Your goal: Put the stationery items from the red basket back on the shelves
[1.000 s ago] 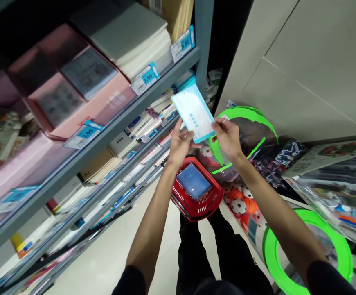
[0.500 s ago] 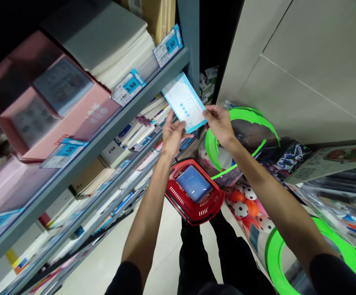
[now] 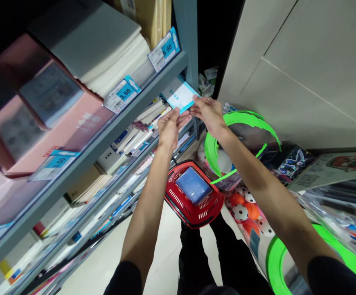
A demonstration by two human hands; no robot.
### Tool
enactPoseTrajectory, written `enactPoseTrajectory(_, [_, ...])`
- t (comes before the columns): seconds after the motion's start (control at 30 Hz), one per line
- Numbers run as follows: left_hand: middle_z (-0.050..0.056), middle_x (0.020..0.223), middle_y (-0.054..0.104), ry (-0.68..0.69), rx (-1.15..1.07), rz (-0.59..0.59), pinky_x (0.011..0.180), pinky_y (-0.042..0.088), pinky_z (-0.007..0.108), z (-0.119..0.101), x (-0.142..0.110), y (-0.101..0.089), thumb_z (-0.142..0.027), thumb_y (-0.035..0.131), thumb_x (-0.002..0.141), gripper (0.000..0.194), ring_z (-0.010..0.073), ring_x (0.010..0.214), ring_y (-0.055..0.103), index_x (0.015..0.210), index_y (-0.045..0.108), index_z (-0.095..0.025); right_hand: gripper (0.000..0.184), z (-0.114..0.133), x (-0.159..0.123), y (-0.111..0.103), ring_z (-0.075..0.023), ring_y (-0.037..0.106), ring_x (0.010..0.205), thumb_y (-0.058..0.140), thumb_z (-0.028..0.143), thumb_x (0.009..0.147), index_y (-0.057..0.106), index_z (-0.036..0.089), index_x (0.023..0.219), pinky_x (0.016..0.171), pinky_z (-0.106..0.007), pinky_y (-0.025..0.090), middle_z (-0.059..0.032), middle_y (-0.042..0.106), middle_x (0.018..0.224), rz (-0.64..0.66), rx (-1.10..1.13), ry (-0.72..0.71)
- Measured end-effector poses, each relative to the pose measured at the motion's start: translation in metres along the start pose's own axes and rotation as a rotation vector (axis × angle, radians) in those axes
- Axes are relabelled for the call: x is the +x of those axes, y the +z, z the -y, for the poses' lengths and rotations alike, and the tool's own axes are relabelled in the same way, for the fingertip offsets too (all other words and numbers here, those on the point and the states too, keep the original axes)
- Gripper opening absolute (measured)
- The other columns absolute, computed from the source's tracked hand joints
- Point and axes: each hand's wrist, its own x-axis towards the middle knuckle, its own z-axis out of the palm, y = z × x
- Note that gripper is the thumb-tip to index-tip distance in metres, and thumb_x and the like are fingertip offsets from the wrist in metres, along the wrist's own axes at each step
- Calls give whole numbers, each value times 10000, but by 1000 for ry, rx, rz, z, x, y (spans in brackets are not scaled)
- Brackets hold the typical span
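Both hands grip a white booklet or pad with a light-blue border [image 3: 182,97], its far end under the edge of the upper shelf. My left hand [image 3: 170,125] pinches its near edge, thumb on top and fingers beneath. At the right corner, my right hand [image 3: 210,112] is closed on it, a ring on one finger. Just below lie rows of stacked booklets [image 3: 144,123] on the shelf. Lower down, a red shopping basket [image 3: 178,205] with a blue glossy packet [image 3: 193,185] inside sits near my feet.
To the left runs a grey metal shelf [image 3: 104,135] with price tags, a pink box [image 3: 70,127] and a paper stack [image 3: 104,41]. Green-rimmed clear bins [image 3: 242,119] and a bag of small balls [image 3: 245,209] stand on the right, beside a pale wall [image 3: 319,73].
The booklet has moved away from me and slightly left, its far part passing under the shelf edge. Both hands moved with it and the view shifted slightly.
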Motion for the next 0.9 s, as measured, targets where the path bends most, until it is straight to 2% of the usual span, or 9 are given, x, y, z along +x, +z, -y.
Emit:
enactPoseTrajectory(0.07, [161,1141,811,13,-29,-6,1170,559,455,-3,4,2,-320,745,1020,226,269,1247,751,978,689,-106,336,-4,-6,2,-156,746,867,771,483,986,622,184,1008,886,-358,674,-24,706,875,-23,-18,22])
enactPoseTrajectory(0.17, [168,1173,802,16,-72,-35,1207,525,420,-10,6,7,-284,615,1100,230,236,1290,727,991,685,-94,247,-7,-1,13,-138,746,850,709,421,1037,602,200,1012,855,-320,674,-16,713,885,-44,-30,-3])
enactPoseTrajectory(0.27, [176,1178,794,17,-93,-79,1190,541,406,-16,8,11,-281,537,1134,261,219,1248,746,1031,678,-86,329,-8,7,25,-178,757,958,671,515,1043,599,194,1048,856,-347,672,-40,706,946,-27,-21,-52])
enactPoseTrajectory(0.43, [175,1244,768,30,-35,-86,1076,607,360,-12,25,5,-330,557,1130,279,229,1205,761,1110,686,-83,559,-7,18,36,-237,750,1037,634,719,983,622,163,1045,875,-422,666,-60,675,985,-51,-25,-75])
enactPoseTrajectory(0.53, [141,1191,781,36,-49,-80,1001,620,280,-7,32,-1,-308,592,1115,252,202,1156,773,1073,694,-81,568,-11,27,44,-233,757,1032,600,705,1007,627,139,1038,913,-450,646,-57,663,975,-86,-12,-67])
enactPoseTrajectory(0.63, [109,1105,797,25,-66,-58,975,625,245,-5,32,-1,-253,623,1093,179,165,1099,781,1056,708,-99,522,-14,36,52,-198,757,965,612,656,1022,632,135,1026,914,-412,645,-51,674,955,-134,-55,-96])
enactPoseTrajectory(0.73, [123,1129,790,22,-85,-40,1006,625,278,-7,30,3,-332,641,1086,241,190,1133,772,1065,715,-104,505,-16,45,57,-171,744,869,622,651,1016,644,147,1004,869,-369,658,-47,696,944,-141,-114,-114])
enactPoseTrajectory(0.9, [144,1195,747,60,-87,-68,981,629,288,-2,44,6,-453,599,1094,373,255,1196,756,1111,696,-94,574,-26,60,57,-208,750,972,616,707,996,676,136,976,922,-381,643,-67,688,946,-137,-175,-125])
